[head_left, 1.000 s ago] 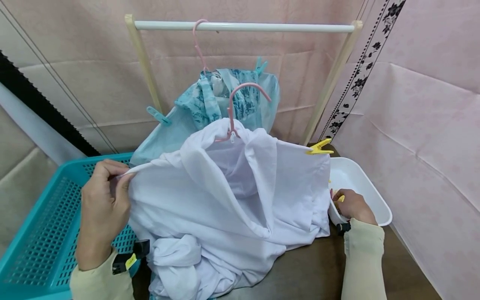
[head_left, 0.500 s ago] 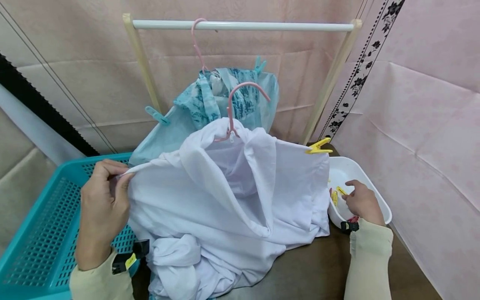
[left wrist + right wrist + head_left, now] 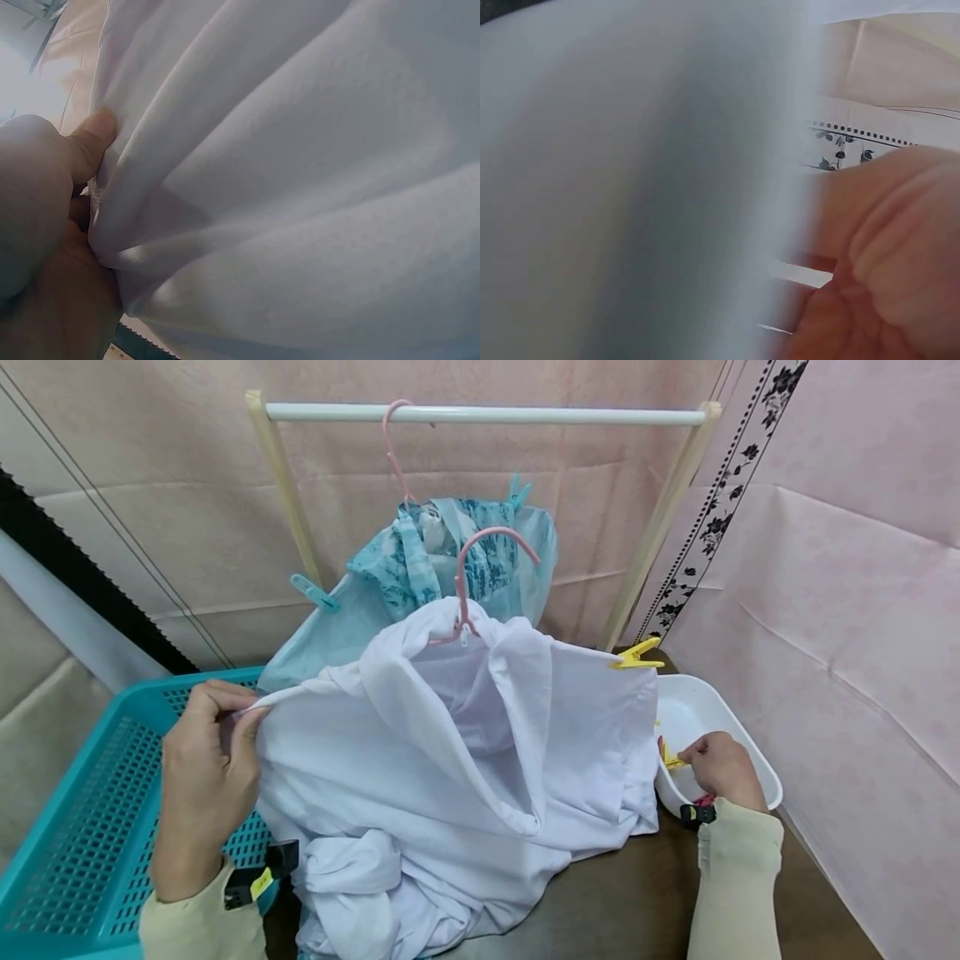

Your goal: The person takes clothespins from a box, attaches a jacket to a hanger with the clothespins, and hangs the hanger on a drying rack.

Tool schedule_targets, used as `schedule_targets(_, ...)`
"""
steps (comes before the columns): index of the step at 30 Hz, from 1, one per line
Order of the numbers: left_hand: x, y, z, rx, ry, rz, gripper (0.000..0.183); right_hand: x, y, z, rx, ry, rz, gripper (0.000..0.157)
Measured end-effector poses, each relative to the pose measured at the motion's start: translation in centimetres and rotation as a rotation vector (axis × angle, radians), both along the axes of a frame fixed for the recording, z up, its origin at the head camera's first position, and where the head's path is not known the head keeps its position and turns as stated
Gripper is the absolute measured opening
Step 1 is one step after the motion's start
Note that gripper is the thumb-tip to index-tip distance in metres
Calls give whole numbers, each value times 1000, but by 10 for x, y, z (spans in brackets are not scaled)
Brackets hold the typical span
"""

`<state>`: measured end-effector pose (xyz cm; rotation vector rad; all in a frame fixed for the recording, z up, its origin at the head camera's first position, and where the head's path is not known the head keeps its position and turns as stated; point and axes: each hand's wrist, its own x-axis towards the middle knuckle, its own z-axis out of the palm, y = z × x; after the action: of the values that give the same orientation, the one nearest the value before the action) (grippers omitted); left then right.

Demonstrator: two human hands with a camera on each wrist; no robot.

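A white garment (image 3: pixel 420 760) with a collar is draped over a pink hanger (image 3: pixel 460 581). Its left upper edge is pinched between the thumb and fingers of my left hand (image 3: pixel 206 768); the left wrist view shows the thumb pressed on the fabric (image 3: pixel 262 187). A yellow clothespin (image 3: pixel 637 655) grips the garment's right shoulder edge. My right hand (image 3: pixel 723 768) reaches into a white tray (image 3: pixel 738 739), its fingertips pinching a yellow clothespin (image 3: pixel 675 762). In the right wrist view a blurred pale surface hides the fingertips of the right hand (image 3: pixel 885 255).
Behind, a light-blue garment (image 3: pixel 345 618) hangs by a pink hanger (image 3: pixel 393 452) on a rack's white bar (image 3: pixel 555 416), with blue clothespins (image 3: pixel 315 593) on it. A teal basket (image 3: pixel 90 827) stands at left. The brown tabletop (image 3: pixel 615 902) shows at front right.
My right hand drew back rightward inside the tray with its fingers spread, then its fingertips came together at a yellow clothespin. My left hand and the white garment stayed put.
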<state>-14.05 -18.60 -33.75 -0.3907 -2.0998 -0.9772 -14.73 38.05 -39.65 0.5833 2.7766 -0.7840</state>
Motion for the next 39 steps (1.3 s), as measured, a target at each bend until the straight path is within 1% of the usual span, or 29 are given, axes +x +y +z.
schedule_targets(4, 0, 1, 0, -6, 5, -16, 13, 1, -1, 5, 25, 49, 62, 27)
schedule_targets(5, 0, 2, 0, -10, 5, -18, 13, 2, -1, 7, 35, 74, 81, 26)
schedule_targets(8, 0, 3, 0, -20, 5, -18, 12, 5, -6, 14, 36, 146, 90, 25)
schedule_targets(10, 0, 3, 0, -28, 3, -13, 12, 7, -10, 20, 36, 209, 74, 24)
schedule_targets(13, 1, 4, 0, -34, -3, -5, 12, 12, -15, 29, 43, 306, 36, 29)
schedule_targets(17, 0, 5, 1, -36, -5, -13, 12, 18, -22, 41, 45, 425, -64, 35)
schedule_targets(21, -1, 6, 1, -40, -13, -30, 11, 23, -36, 54, 27, 627, -185, 38)
schedule_targets(22, -1, 6, 0, -41, -17, -33, 11, 25, -41, 58, 17, 697, -197, 39)
schedule_targets(24, -1, 7, 0, -40, -24, -36, 10, 29, -51, 66, -18, 843, -190, 40)
schedule_targets(26, -1, 7, 0, -38, -24, -37, 10, 36, -65, 76, -73, 994, -136, 41)
schedule_targets(28, -2, 7, 0, -39, -21, -40, 10, 44, -83, 88, -165, 1158, -36, 35)
schedule_targets(30, -2, 8, 0, -40, -23, -45, 10, 54, -105, 100, -305, 1309, 106, 30)
schedule_targets(32, -3, 9, 0, -40, -28, -51, 9, 61, -129, 110, -426, 1431, 288, 28)
schedule_targets(34, -3, 10, -1, -42, -33, -57, 8, 66, -153, 120, -492, 1494, 478, 30)
schedule_targets(35, -3, 10, -1, -45, -33, -59, 8, 69, -164, 124, -494, 1507, 562, 32)
schedule_targets(37, -3, 11, -1, -51, -28, -62, 8, 72, -186, 134, -428, 1516, 693, 34)
schedule_targets(39, -3, 11, 0, -62, -20, -62, 8, 76, -207, 145, -352, 1498, 788, 34)
